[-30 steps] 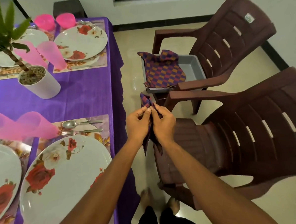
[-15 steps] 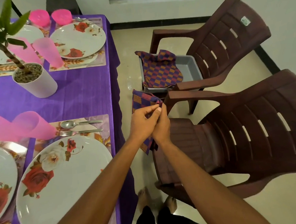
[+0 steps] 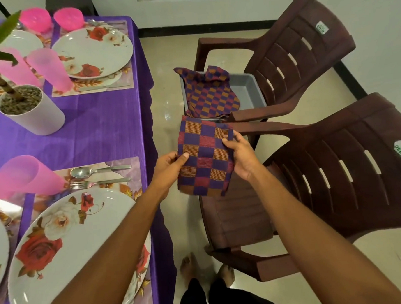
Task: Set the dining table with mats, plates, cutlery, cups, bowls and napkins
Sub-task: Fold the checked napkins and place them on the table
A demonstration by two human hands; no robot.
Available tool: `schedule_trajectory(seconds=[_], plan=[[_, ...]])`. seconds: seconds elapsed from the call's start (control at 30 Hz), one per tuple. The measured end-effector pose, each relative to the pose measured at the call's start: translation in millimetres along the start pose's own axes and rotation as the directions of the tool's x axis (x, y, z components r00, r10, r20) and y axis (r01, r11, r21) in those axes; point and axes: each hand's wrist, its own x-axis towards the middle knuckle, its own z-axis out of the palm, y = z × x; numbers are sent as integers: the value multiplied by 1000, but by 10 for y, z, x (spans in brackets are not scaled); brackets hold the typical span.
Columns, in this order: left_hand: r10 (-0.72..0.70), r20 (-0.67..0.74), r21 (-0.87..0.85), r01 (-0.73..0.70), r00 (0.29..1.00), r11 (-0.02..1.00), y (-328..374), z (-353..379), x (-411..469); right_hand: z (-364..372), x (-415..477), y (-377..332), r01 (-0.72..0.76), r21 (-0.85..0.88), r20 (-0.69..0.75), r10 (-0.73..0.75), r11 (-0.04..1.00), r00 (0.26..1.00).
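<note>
Starting at the purple-clothed dining table (image 3: 104, 134), we see the near floral white plate (image 3: 70, 235) with no napkin yet. Our left hand (image 3: 170, 167) and right hand (image 3: 241, 158) each pinch a side edge of the purple-and-orange checked cloth napkin (image 3: 204, 156), held above the brown plastic chair (image 3: 314, 180). Further cloths, perhaps several, lie in the grey tray (image 3: 249, 87). We should keep the edges level, fold squarely, then lay it beside the plate.

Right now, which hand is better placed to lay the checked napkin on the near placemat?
Left, probably. The left hand grips the purple-and-orange checked cloth napkin on the side facing the purple-covered table, next to the floral placemat. The right hand holds the far edge, over the brown plastic chair.
</note>
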Motion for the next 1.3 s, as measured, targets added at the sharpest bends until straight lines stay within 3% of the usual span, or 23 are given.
schedule_trajectory(seconds=[0.1,0.2,0.33,0.4,0.5,0.63,0.77,0.9,1.03,1.17,1.23,1.3], plan=[[-128,-96,-64,122,987,990,-22,47,19,-116,-22,130,-79,-74,-32,77,994,997],[-175,-127,-9,175,976,985,-89,41,42,-232,-139,409,-163,-200,23,171,966,985],[-140,-216,117,168,966,979,-181,2,11,-316,-217,616,-101,-269,64,122,958,990],[-133,-224,112,161,966,981,-211,-14,-20,-343,-217,652,-39,-386,111,89,922,990],[-79,-170,139,104,982,985,-226,-54,-86,-341,-220,649,67,-585,164,38,808,986],[41,-25,313,-31,999,949,-232,-105,-164,-385,-172,585,122,-671,156,-22,731,988],[147,13,519,-132,989,845,-235,-138,-241,-490,-114,514,193,-782,215,-34,593,976],[197,33,557,-182,980,810,-226,-155,-356,-551,-137,441,279,-825,279,-75,491,957],[253,0,609,-201,968,767,-199,-152,-469,-601,-178,316,249,-779,305,1,576,952],[108,64,296,-122,992,947,-144,-102,-558,-566,-267,222,131,-595,302,70,793,951],[29,-2,126,-29,1000,992,-113,-5,-595,-483,-336,202,115,-495,317,55,861,947],[4,-137,95,9,991,995,-94,100,-612,-411,-377,217,125,-431,304,13,894,953]])
